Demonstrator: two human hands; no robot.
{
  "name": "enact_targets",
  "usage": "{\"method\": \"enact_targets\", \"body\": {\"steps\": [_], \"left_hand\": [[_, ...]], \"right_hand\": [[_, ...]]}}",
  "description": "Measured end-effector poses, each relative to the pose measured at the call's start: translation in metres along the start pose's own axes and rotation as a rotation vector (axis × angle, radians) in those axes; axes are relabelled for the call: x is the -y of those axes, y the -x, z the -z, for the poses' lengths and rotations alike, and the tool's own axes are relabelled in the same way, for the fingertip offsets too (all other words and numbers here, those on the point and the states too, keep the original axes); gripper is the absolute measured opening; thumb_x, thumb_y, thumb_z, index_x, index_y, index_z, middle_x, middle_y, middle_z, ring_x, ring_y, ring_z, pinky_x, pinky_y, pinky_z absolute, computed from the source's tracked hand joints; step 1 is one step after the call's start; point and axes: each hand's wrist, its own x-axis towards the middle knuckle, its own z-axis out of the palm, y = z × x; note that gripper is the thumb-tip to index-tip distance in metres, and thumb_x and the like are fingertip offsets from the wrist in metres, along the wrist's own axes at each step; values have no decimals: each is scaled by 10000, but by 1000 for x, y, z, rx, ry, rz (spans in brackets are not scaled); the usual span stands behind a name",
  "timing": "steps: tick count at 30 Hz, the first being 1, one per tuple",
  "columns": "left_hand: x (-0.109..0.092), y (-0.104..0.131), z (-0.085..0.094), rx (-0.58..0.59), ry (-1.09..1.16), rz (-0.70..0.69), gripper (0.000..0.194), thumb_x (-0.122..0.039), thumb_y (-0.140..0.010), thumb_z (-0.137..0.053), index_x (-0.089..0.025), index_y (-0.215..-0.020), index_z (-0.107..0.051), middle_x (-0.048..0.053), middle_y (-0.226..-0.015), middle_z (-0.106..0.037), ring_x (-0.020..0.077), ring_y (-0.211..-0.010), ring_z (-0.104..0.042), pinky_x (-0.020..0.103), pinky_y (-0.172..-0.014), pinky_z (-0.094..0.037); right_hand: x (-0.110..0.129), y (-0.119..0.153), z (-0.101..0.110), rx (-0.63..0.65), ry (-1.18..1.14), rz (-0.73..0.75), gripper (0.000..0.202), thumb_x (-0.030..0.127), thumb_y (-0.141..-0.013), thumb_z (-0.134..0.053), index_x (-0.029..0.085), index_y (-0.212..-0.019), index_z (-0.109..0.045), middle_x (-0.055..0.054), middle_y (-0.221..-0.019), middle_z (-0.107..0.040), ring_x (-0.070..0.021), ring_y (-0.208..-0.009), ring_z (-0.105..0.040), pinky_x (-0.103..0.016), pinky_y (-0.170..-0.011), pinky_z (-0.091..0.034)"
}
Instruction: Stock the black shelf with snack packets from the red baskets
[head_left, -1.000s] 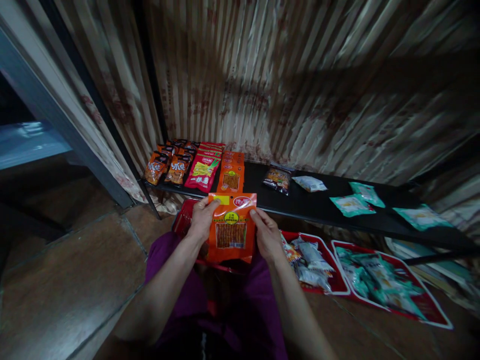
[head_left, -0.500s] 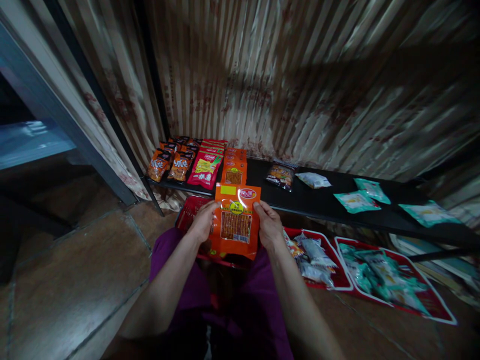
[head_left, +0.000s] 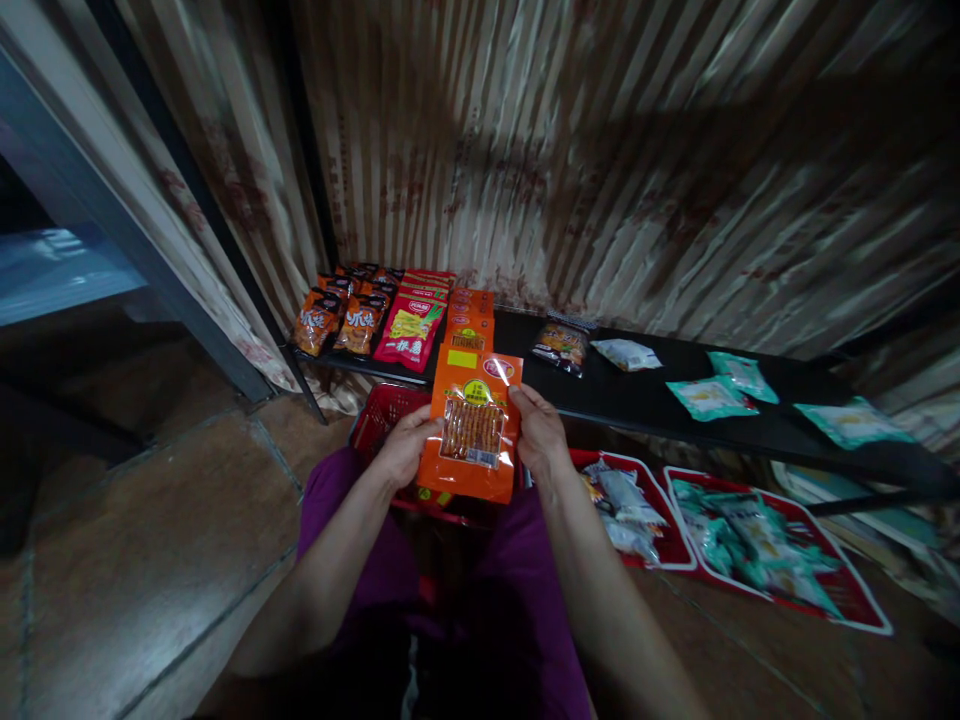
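Between my two hands is an orange snack packet point(head_left: 472, 425) with a clear window showing brown sticks inside. My left hand point(head_left: 406, 448) pinches its left edge, and my right hand point(head_left: 538, 430) grips the upper right edge. The packet hangs over a red basket point(head_left: 373, 425), whose contents it mostly hides. Just beyond its top edge, similar orange packets point(head_left: 469, 318) lie overlapped in a row on the black shelf point(head_left: 615, 395). Left of them are red packets point(head_left: 409, 330) with a green onion picture, then orange-black snack bags point(head_left: 361, 320).
Farther right on the shelf lie a dark snack bag point(head_left: 561, 343), a white packet point(head_left: 627, 354) and several mint-green packets point(head_left: 711, 398). Two red baskets with white rims, one of mixed packets point(head_left: 628, 500) and one of green packets point(head_left: 757, 535), stand on the floor. A striped curtain point(head_left: 465, 150) hangs behind.
The orange packet has moved slightly up and toward the shelf, its top now overlapping the row of orange packets. Both hands keep hold of it. The view has shifted slightly.
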Motion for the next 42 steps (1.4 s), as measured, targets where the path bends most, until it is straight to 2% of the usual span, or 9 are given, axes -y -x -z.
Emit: {"method": "enact_targets", "body": {"steps": [7, 11, 14, 22, 30, 37, 42], "left_hand": [[-4, -8, -1, -62, 90, -73, 365, -237, -577, -744, -157, -924, -662, 31, -784, -711, 170, -676, -647, 317, -709, -497], [-7, -16, -2, -133, 125, -139, 307, -213, -606, -707, -157, -903, -650, 19, -753, -706, 169, -677, -651, 334, -736, -507], [-8, -22, -4, -140, 143, -160, 272, -197, -610, -692, -156, -876, -648, 12, -735, -699, 175, -709, -656, 336, -758, -505], [-12, -25, -7, -113, 158, -121, 284, -197, -613, -696, -155, -889, -641, 18, -764, -699, 186, -770, -656, 345, -804, -489], [-18, -18, 2, 37, 128, -105, 448, -93, -594, -626, -173, -1034, -620, 17, -867, -706, 210, -890, -645, 356, -859, -468], [-18, -10, 4, 240, 113, -49, 685, -11, -550, -551, -208, -1206, -523, 33, -1054, -669, 216, -985, -617, 371, -912, -438], [-14, -9, 4, 265, 135, -37, 781, 23, -533, -529, -229, -1269, -465, 39, -1129, -638, 223, -1053, -588, 385, -954, -414]], "right_hand": [[-6, 22, 9, 53, 34, -78, 320, 344, -536, -800, 247, -819, -687, 34, -788, -728, -158, -725, -661, -267, -671, -522], [-9, 42, 22, 215, 148, -80, 355, 378, -590, -779, 246, -909, -695, -6, -947, -723, -177, -844, -660, -273, -718, -516], [-10, 52, 27, 299, 215, -97, 330, 364, -590, -784, 241, -885, -704, -9, -923, -721, -159, -799, -658, -264, -700, -519], [-17, 53, 23, 231, 114, -121, 307, 302, -532, -818, 228, -808, -706, 23, -790, -709, -101, -652, -632, -210, -621, -534], [-16, 54, 18, 214, 95, -96, 318, 272, -527, -810, 227, -824, -705, 20, -773, -708, -98, -626, -622, -204, -590, -536], [-18, 52, 21, 153, 79, -90, 303, 258, -516, -805, 215, -796, -697, 30, -732, -689, -79, -604, -596, -185, -566, -512], [-25, 49, 25, 143, 168, -38, 310, 295, -558, -764, 203, -843, -683, 15, -734, -682, -92, -579, -579, -226, -577, -509]]}}
